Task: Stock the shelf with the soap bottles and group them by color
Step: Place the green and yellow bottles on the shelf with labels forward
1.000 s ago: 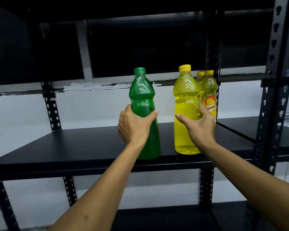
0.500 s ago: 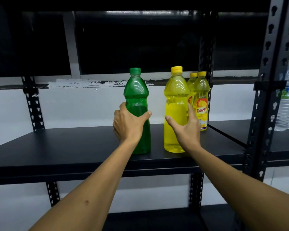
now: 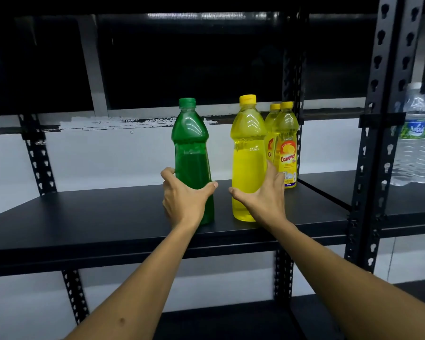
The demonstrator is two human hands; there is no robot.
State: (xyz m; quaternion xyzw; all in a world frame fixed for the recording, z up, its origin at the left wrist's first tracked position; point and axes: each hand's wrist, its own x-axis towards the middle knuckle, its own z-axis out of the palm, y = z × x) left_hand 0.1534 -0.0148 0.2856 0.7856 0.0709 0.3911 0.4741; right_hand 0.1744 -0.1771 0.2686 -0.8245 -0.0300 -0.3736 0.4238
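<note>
**Setting two bottles on the shelf**

The left hand (image 3: pixel 184 200) is wrapping its fingers around the green bottle (image 3: pixel 193 163) standing on the shelf (image 3: pixel 96 217). Just right of it, the right hand (image 3: pixel 263 197) is cupping the yellow bottle (image 3: pixel 249 153), fingers apart. Further back, two labelled yellow bottles (image 3: pixel 286 143) are waiting; next, sliding the yellow one toward them.

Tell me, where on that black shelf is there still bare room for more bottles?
The black metal shelf is bare left of the green plastic bottle, which the left hand holds. A narrow gap separates it from the unlabelled yellow bottle at the right hand. It is crowded by the two labelled yellow bottles.
</note>
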